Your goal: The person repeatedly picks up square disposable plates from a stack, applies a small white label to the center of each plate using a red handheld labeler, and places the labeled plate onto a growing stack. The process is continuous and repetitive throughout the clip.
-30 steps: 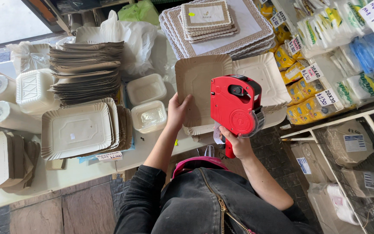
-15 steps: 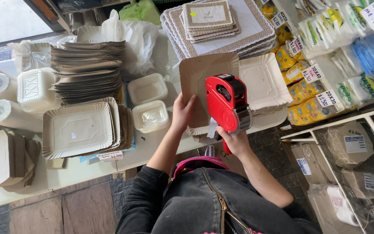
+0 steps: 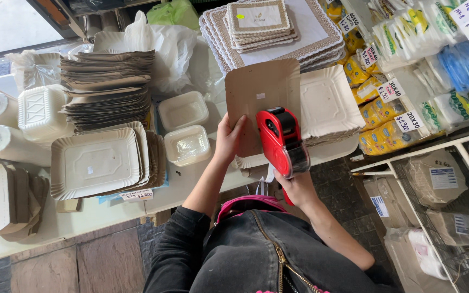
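1. my left hand [image 3: 228,138] is clenched on the lower left edge of a brown cardboard tray [image 3: 261,97], thumb over the front face and the other fingers behind it. the tray is held up off the table, tilted toward me, with its back side facing the camera.

2. my right hand [image 3: 298,187] is wrapped tight around the grip of a red price-label gun [image 3: 279,140]. most of those fingers are hidden under the gun body, so i can only say the hand is closed on the handle, not how hard the trigger is squeezed.

3. the relation that matters: the gun sits just below and to the right of the tray's middle, overlapping its lower right part. its long axis runs from my right wrist up and slightly left, nose pointing at the tray face. i cannot tell whether the nose is touching the cardboard or just off it.

4. a small white sticker [image 3: 260,96] already sits on the tray, above the gun's nose and apart from it.

5. the left hand is nearer the tray, being on it; the right reaches it only through the gun.

6. behind the tray lies a stack of white square trays [image 3: 329,103]; two small foam containers [image 3: 187,144] rest just left of my left wrist on the white table [image 3: 82,217].
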